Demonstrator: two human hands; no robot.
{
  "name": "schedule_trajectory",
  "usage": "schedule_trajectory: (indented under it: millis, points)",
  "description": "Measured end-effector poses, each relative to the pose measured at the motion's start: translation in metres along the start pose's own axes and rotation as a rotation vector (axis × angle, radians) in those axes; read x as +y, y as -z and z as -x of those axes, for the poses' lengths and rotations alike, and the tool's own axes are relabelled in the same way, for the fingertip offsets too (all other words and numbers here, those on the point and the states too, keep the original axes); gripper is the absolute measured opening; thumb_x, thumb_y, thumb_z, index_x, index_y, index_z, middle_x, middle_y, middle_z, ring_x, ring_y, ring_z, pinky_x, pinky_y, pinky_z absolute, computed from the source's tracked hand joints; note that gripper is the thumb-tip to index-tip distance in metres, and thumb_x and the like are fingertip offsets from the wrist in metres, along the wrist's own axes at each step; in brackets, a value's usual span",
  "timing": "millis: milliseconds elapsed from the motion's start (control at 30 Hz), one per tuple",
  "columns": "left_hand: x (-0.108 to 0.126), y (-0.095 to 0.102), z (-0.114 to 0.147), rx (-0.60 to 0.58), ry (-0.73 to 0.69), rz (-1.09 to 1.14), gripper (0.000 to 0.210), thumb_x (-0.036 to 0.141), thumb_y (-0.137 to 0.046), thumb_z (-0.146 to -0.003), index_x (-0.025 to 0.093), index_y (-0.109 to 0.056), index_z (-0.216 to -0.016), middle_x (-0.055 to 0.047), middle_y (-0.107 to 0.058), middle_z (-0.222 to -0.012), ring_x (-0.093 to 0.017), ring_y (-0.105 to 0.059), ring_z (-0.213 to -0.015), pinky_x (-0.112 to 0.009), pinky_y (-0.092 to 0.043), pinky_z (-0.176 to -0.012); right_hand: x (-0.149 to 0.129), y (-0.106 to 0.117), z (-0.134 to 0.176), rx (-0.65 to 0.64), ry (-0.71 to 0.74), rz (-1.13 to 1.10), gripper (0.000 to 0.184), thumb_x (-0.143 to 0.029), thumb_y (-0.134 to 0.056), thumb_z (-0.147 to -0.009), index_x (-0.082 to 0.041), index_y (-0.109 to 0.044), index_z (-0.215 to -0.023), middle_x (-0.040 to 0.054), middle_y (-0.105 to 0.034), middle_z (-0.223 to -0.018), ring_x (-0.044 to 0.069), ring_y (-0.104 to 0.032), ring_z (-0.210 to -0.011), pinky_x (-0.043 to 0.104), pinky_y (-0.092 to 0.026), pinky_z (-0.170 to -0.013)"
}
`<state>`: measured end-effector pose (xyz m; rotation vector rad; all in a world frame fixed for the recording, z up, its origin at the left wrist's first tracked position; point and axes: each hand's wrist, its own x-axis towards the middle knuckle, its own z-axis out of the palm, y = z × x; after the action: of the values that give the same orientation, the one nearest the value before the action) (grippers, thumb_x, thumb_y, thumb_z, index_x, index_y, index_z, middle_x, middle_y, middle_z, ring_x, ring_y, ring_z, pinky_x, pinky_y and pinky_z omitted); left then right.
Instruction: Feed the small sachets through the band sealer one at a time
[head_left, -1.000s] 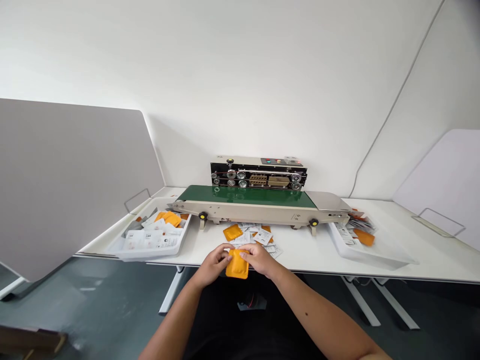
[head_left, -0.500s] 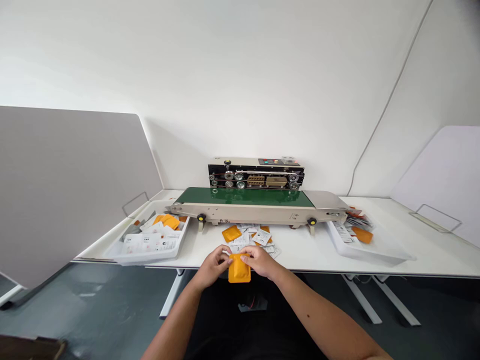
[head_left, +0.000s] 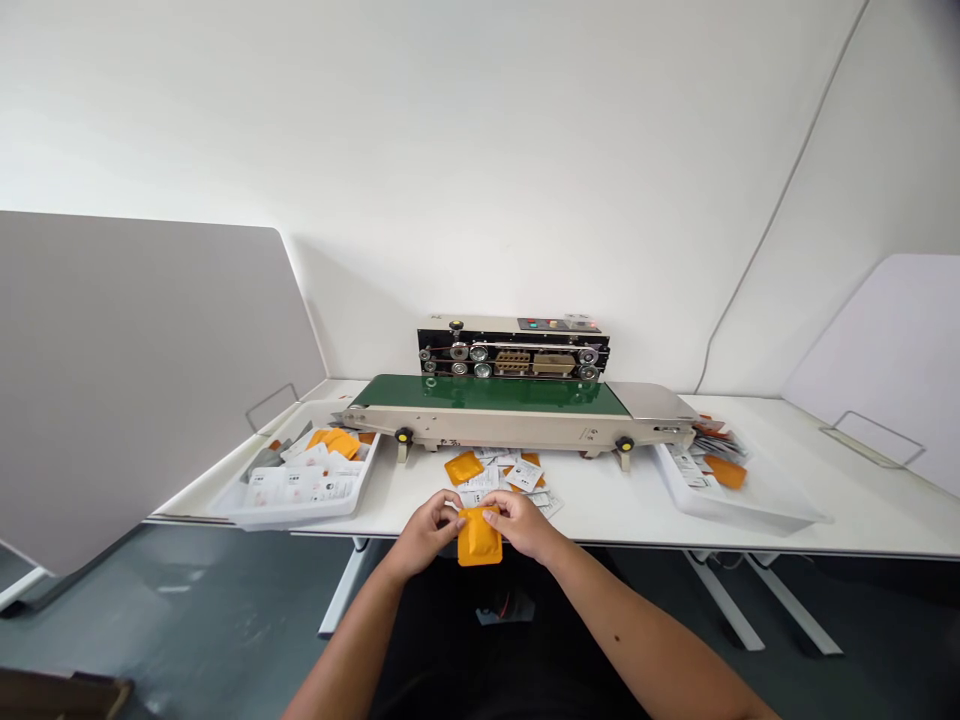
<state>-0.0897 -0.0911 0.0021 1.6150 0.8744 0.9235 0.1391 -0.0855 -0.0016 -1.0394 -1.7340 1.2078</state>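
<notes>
An orange sachet hangs in front of the table's near edge, held by its top corners. My left hand pinches the upper left corner between thumb and fingers. The upper right corner is pinched by my right hand. Just beyond the hands, a loose pile of white printed sachets lies on the table, with another orange sachet at its left side. Behind the pile stands a band sealing machine with a green conveyor belt.
At left, a white plastic bin holds white and orange sachets. A similar bin at right contains sachets under the conveyor's end. Grey panels flank the white table. A cable runs down the wall.
Almost nothing differs. Both hands keep the orange sachet in the same place, and the view has shifted very slightly.
</notes>
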Motion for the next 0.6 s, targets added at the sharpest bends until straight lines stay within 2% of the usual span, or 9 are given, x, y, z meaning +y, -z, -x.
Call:
schedule_trajectory:
  millis: [100,167,400,500,600]
  points:
    - [-0.0004,-0.0005,-0.0007,0.02,-0.004,0.009,0.037,0.049,-0.064,-0.09,0.02,-0.049,-0.105,0.007,-0.053,-0.064,-0.009,-0.042,-0.055,-0.021,-0.032,-0.057,0.0016,-0.0004,0.0007,0.103,0.03,0.013,0.024,-0.037,-0.063,-0.087,-0.021,-0.071,-0.102,-0.0018,-0.058,-0.071,0.013,-0.052,-0.064,0.026,-0.043,-0.062]
    - [0.001,-0.0011,-0.001,0.021,0.001,0.003,0.038,0.05,-0.064,-0.089,0.019,-0.051,-0.107,0.007,-0.053,-0.064,-0.009,-0.043,-0.055,-0.02,-0.032,-0.056,0.0024,-0.0005,0.0014,0.151,0.052,0.014,0.021,-0.036,-0.064,-0.085,-0.02,-0.071,-0.097,-0.0029,-0.054,-0.067,0.012,-0.05,-0.061,0.025,-0.041,-0.06]
    - [0.0074,-0.0031,-0.0006,0.029,0.037,-0.067,0.044,0.052,-0.065,-0.087,0.016,-0.063,-0.113,-0.001,-0.066,-0.074,-0.016,-0.058,-0.069,-0.024,-0.043,-0.065,0.0042,-0.0004,0.0031,0.279,0.077,0.03,0.019,-0.038,-0.066,-0.082,-0.019,-0.068,-0.086,-0.002,-0.057,-0.066,0.013,-0.051,-0.06,0.024,-0.04,-0.056]
    - [0.0068,-0.0025,-0.0006,0.029,0.055,-0.08,0.045,0.053,-0.065,-0.086,0.015,-0.066,-0.11,-0.003,-0.069,-0.077,-0.018,-0.06,-0.072,-0.026,-0.045,-0.067,0.003,0.0001,0.0036,0.284,0.098,0.057,0.016,-0.035,-0.066,-0.082,-0.02,-0.067,-0.085,-0.0027,-0.056,-0.065,0.012,-0.05,-0.059,0.024,-0.039,-0.057]
    - [0.0053,-0.0012,-0.001,0.029,0.059,-0.095,0.046,0.055,-0.065,-0.086,0.015,-0.066,-0.108,-0.003,-0.067,-0.075,-0.017,-0.059,-0.07,-0.025,-0.044,-0.065,0.0015,0.0009,0.0044,0.217,0.105,0.029,0.015,-0.034,-0.065,-0.083,-0.02,-0.067,-0.088,-0.0036,-0.055,-0.065,0.012,-0.05,-0.058,0.024,-0.039,-0.058]
